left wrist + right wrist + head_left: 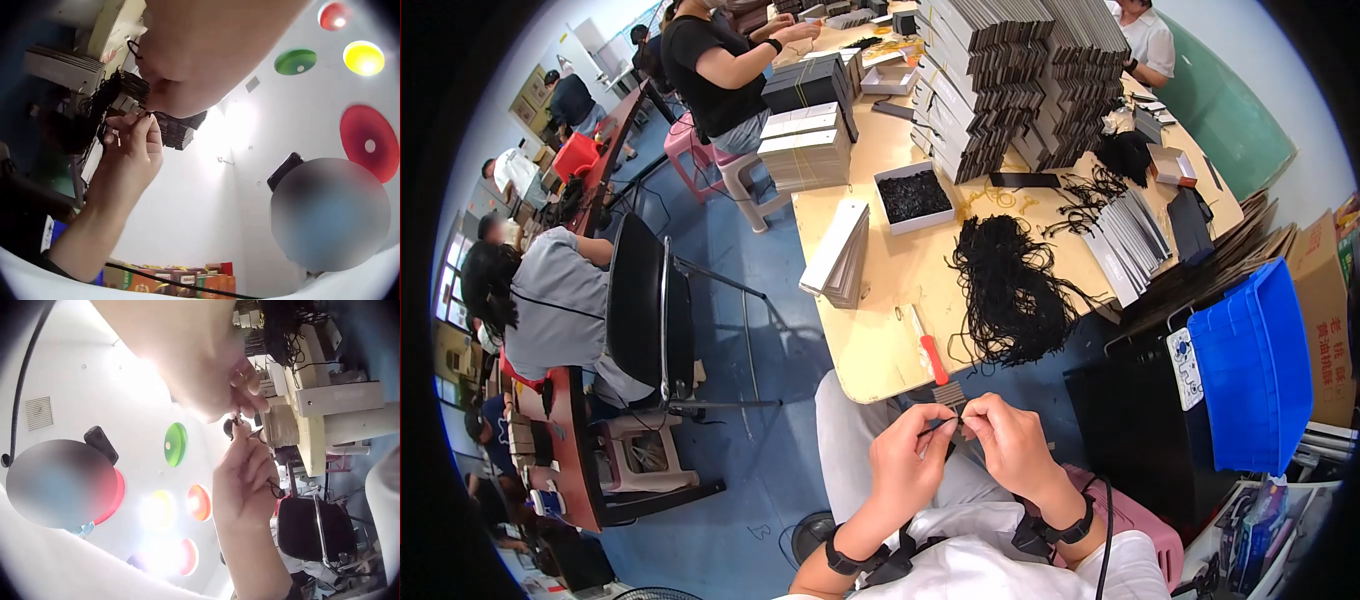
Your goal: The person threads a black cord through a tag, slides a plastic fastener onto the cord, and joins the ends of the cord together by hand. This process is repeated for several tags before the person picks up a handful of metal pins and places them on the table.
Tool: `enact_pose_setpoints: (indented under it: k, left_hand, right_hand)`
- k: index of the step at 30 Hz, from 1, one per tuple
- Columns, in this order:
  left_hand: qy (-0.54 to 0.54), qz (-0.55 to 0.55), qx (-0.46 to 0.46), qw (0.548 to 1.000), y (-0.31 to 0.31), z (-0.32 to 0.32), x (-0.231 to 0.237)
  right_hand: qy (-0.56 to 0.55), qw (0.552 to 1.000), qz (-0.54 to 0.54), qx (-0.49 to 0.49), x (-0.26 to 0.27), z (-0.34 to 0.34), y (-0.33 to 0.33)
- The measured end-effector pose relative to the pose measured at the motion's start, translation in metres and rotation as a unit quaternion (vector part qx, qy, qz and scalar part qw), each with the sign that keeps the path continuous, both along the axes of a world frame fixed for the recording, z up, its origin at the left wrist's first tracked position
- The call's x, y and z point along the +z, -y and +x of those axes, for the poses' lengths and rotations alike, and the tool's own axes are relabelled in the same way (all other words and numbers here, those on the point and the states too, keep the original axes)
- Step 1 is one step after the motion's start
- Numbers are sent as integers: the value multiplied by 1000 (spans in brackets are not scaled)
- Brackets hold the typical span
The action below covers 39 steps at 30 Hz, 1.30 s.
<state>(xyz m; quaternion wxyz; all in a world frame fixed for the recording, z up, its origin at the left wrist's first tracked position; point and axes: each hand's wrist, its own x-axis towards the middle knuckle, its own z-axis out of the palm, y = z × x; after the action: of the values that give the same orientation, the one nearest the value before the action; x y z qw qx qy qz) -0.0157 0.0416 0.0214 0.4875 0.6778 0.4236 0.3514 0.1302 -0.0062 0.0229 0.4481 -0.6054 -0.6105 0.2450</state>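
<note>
Above the lap, just off the near edge of the table (pixel 870 350), pinching a thin black cord (pixel 937 427) between thumb and forefinger of the left hand (pixel 908 460), with those tips clamped together and the other fingers curled in behind. Gripping the same cord, most likely, with the right hand (pixel 1012 447) close beside, thumb and forefinger pressed together; too small there to separate cord from fingertip with certainty. Trailing also past the left hand in both wrist views, forming a dark loop. Just ahead on the tabletop, can see a red-handled tool (pixel 933 358) lying at the near edge, and right of it a loose heap of black cords (pixel 1010 300). Left of the heap and farther back, can see an open white box (pixel 921 222) filled with small black pieces. Nearer the left corner, can see a stack of white boards (pixel 837 250); behind the box, tall piles of grey boards (pixel 990 100). Off to the right, beyond the table, can see a blue bin (pixel 1250 370) with a white tag (pixel 1185 370) on it, next to a cardboard carton (pixel 1325 340) bearing red characters.
</note>
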Motion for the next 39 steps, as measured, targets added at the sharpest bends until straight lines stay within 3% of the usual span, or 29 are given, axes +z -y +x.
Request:
enact_pose_setpoints:
  k: [1,2,4,5,10,13,15,19,25,35,37,39]
  left_hand:
    - [66,-107,-18,992,0,-1,-1]
    - [66,-108,-17,992,-1,-1,0]
    - [165,-283,-51,943,-6,-3,6]
    - [165,-284,-50,943,-7,-4,6]
    - [236,-448,-42,861,-8,-8,5]
    - [259,-441,-19,859,-5,-8,-3]
    - [256,-435,-12,863,-4,-7,-1]
    - [248,-407,10,879,-1,0,4]
    - [219,-342,11,914,3,0,-4]
    - [206,-338,16,918,3,2,-7]
    - [96,-256,3,962,2,0,-1]
    - [76,-192,10,978,4,0,-5]
  right_hand:
    - [0,1000,-1,0,1,2,0]
    - [28,1000,10,3,2,3,0]
    - [55,998,21,8,1,3,0]
    - [67,997,47,2,-2,2,0]
    - [100,988,119,-9,-8,-3,0]
    - [92,990,110,-1,-8,-2,1]
    - [9,996,86,14,-10,0,2]
    - [21,996,88,23,-9,6,2]
    - [90,990,94,46,-9,15,1]
    - [226,963,142,46,-8,21,-2]
    - [243,959,140,44,-5,22,-2]
    - [263,954,133,54,-4,22,-2]
